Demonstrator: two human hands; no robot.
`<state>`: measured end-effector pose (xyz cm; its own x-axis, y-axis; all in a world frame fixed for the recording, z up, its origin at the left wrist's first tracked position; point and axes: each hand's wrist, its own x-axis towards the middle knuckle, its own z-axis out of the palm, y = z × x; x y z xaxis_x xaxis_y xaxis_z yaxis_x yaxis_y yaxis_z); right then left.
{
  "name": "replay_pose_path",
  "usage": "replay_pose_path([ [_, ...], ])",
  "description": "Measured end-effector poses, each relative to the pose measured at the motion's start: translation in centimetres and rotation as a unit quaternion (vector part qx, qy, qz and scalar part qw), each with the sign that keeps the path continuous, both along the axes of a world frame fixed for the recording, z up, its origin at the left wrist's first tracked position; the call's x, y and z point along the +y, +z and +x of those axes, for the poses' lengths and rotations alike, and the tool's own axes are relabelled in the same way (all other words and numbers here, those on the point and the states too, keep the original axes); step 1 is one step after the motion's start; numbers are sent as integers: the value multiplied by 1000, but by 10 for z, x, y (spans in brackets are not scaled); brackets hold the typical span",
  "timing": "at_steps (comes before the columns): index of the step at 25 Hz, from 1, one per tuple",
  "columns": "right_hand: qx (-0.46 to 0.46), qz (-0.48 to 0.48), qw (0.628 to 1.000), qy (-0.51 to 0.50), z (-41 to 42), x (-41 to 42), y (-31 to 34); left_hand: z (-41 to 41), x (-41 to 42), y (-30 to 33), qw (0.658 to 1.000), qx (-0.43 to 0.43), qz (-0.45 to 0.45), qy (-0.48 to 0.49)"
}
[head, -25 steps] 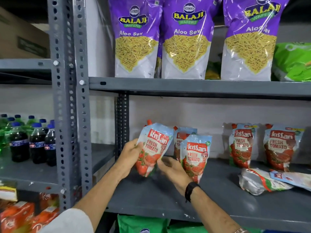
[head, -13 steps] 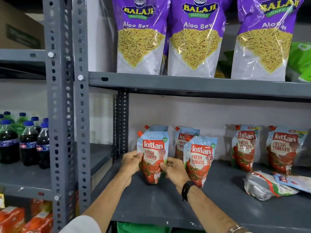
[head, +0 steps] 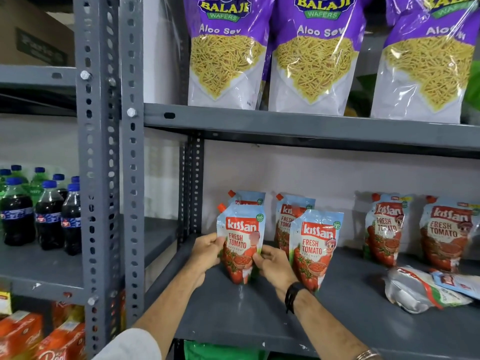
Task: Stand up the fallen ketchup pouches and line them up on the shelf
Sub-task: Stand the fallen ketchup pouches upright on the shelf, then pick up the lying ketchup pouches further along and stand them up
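Both hands on 1 ketchup pouch (head: 241, 245), upright at the front-left of the grey shelf (head: 249, 315), base on the shelf. Left hand (head: 206, 252) pinches its left edge, thumb on the front. Right hand (head: 275, 265) pinches the lower right edge; black watch (head: 293, 294) on that wrist.

Directly behind it, another pouch (head: 248, 200) stands at the back, only the top showing. Just right, a front pouch (head: 315, 245) stands upright, partly covering a back pouch (head: 287, 216). Farther right, 2 upright pouches (head: 387, 229) and (head: 449, 235) stand by the wall.

2 fallen pouches lie flat at the right: a silver-backed one (head: 415, 292) and a face-up one (head: 459, 281) overlapping it, cut off by the frame edge.

Upper shelf: 3 purple Aloo Sev bags (head: 226, 53). Left rack: cola bottles (head: 49, 214) and orange cartons (head: 20, 333) below.
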<state>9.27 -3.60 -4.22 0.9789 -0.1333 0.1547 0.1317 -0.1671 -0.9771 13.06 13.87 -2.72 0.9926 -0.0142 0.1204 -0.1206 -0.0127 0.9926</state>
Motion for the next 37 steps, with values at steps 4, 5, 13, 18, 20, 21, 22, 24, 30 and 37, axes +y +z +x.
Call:
replay_pose_path([
  [4,8,2,1000,0,-4,0,1,-4,6,1,1000,7,3,-24],
  [5,7,1,1000,-5,-6,-1,3,-7,9,2,1000,-10,15,-6],
  [13,50,-118,990,-55,-51,-49,10,-49,5,3,960,-188,207,-6],
  [18,22,-265,963,-51,-78,-117,22,-100,-73,10,823,-324,461,-73],
  [20,11,-291,954,-70,-92,-158,35,-115,-117,14,791,-355,491,-87],
  [21,6,-287,955,-78,-99,-183,40,-122,-143,16,782,-366,496,-94],
  [22,-2,-278,957,-88,-106,-209,43,-128,-170,18,778,-373,496,-101],
  [24,-16,-247,962,-113,-117,-257,46,-136,-222,24,767,-399,492,-103],
  [30,-5,-256,956,-141,-142,-378,29,-142,-367,19,739,-411,529,-65],
  [37,28,-331,940,-80,-138,-425,15,-129,-441,-2,605,-379,699,-33],
])
